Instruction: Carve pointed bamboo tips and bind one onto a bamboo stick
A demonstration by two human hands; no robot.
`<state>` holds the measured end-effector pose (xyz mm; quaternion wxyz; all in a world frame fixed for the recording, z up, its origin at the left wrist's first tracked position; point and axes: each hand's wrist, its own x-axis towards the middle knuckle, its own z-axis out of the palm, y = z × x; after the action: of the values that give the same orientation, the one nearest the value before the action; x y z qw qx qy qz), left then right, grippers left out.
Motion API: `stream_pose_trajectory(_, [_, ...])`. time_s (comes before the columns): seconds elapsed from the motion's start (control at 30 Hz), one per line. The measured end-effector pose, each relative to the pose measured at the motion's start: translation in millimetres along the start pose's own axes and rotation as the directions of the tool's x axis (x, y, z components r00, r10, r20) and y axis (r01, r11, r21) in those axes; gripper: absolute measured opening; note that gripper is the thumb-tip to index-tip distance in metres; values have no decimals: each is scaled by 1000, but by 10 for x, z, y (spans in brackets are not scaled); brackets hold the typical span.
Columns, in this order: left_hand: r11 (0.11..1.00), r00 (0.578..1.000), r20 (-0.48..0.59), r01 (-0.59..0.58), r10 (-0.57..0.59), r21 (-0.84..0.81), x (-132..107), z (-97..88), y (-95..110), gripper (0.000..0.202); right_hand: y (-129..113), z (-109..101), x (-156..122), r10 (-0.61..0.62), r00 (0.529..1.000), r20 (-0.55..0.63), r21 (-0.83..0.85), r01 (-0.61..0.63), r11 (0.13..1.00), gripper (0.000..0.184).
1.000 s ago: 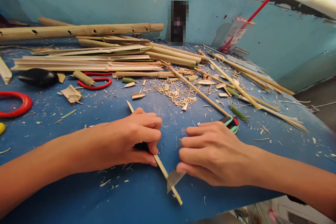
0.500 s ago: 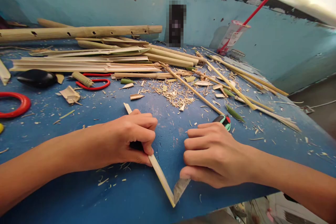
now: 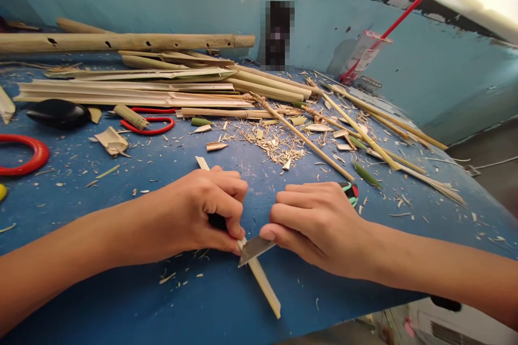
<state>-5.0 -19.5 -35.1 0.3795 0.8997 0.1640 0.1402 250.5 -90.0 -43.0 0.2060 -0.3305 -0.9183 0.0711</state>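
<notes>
My left hand (image 3: 218, 210) is closed round a flat bamboo strip (image 3: 265, 288), pinching it between thumb and fingers above the blue table. The strip's upper end pokes out behind the knuckles and its lower end slants towards the front edge. In my right hand (image 3: 319, 226) is a knife (image 3: 256, 249); its black, green and red handle end shows beyond the fist. The blade lies across the strip, touching it just below my left thumb. Something dark under my left fingers is mostly hidden.
Split bamboo lengths (image 3: 133, 96) and a holed bamboo pole (image 3: 121, 42) lie at the back. Red-handled scissors (image 3: 156, 125), a black rounded object (image 3: 59, 114) and a red ring handle (image 3: 24, 155) are on the left. Shavings (image 3: 275, 145) litter the middle. A cup with a straw (image 3: 364, 56) stands back right.
The knife blade has moved from the strip's lower tip up to just below my left thumb. My right hand has shifted left and up with it; my left hand keeps its hold.
</notes>
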Motion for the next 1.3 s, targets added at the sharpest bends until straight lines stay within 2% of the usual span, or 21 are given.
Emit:
stream_pose_trajectory(0.13, [1000,1000,-23,14,-14,-10,-12,17,5,22,-13,57,49,-81,996,-26,-66,79,995,49])
stream_pose_trajectory(0.37, [1000,1000,13,-18,17,10,11,-2,14,24,-7,18,39,-105,994,18,-71,106,992,48])
stream_pose_trajectory(0.53, [999,999,27,-37,37,-9,-13,13,-68,24,-26,-11,17,-97,993,67,-67,101,993,46])
stream_pose_trajectory(0.73, [999,999,38,-30,29,23,-52,29,-115,21,-99,-54,-138,-91,993,76,-83,97,992,44])
stream_pose_trajectory(1.3, [999,994,104,30,-33,31,23,-3,-9,27,-123,-153,-264,-93,981,168,-109,113,988,42])
